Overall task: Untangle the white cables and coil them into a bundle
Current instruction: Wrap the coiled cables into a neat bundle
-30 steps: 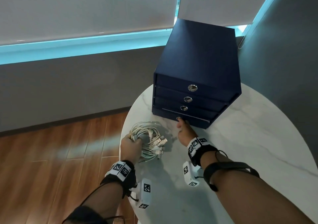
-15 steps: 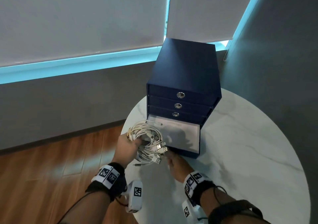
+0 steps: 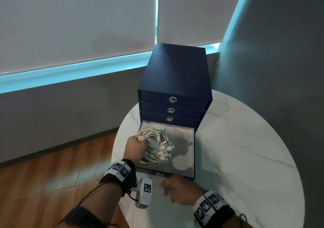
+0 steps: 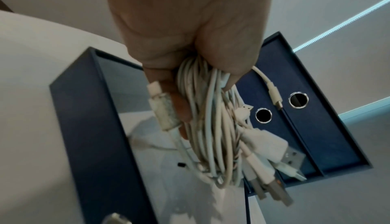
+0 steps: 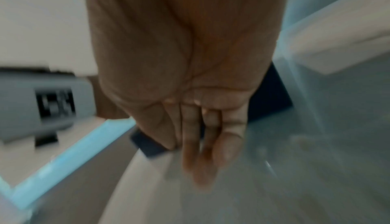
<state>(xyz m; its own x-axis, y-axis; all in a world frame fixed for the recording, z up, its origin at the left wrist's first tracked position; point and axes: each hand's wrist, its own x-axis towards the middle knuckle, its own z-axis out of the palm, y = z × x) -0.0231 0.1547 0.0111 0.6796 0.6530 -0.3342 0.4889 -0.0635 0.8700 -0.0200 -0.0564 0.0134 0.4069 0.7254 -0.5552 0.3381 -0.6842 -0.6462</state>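
My left hand (image 3: 138,144) grips a coiled bundle of white cables (image 3: 156,143), holding it over the left part of the pulled-out bottom drawer (image 3: 182,150) of a dark blue drawer box (image 3: 175,80). In the left wrist view the fingers (image 4: 183,110) curl round the cable bundle (image 4: 213,135), and several USB plugs (image 4: 272,165) hang loose from it above the drawer's pale floor (image 4: 166,169). My right hand (image 3: 177,189) hovers just in front of the drawer's front wall. In the blurred right wrist view its fingers (image 5: 202,152) lie straight and hold nothing.
The drawer box stands at the back of a round white marble table (image 3: 245,148). Its three upper drawers (image 3: 171,110) are closed. A wood floor (image 3: 52,166) lies left of the table, and grey walls stand behind and to the right.
The bottom drawer has come fully out. My right hand has let go of its pull and drawn back toward me. My left hand has carried the cable bundle over the drawer.
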